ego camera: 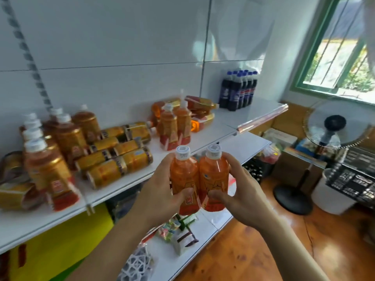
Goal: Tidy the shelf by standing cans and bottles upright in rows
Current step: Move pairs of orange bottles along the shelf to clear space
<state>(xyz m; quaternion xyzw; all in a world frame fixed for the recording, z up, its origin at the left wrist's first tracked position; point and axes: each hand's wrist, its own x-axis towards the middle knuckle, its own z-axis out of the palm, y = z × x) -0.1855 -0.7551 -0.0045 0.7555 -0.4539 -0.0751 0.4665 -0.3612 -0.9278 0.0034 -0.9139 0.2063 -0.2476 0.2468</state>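
Head view, toppled gold cans (pixel 119 157) beside upright bottles (pixel 174 126), shelf (pixel 205 142)

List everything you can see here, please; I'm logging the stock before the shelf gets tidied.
Held bottles: two, orange with white caps, upright side by side, in front of the shelf.
Standing bottles: two, orange, mid-shelf.
Tea bottles: about seven, brown-amber with white caps, upright at the shelf's left.
Cans: roughly eight, gold, lying on their sides mid-shelf.
Fallen bottles: several, orange-gold, piled behind the standing pair.
Cola bottles: about six, dark with blue caps, upright far right.
Shelf: one, white.
Fan: one, on the floor at right.
Snack packets: a few, mixed colours, lower shelf.
Left hand: grips the left held bottle.
Right hand: grips the right held bottle.
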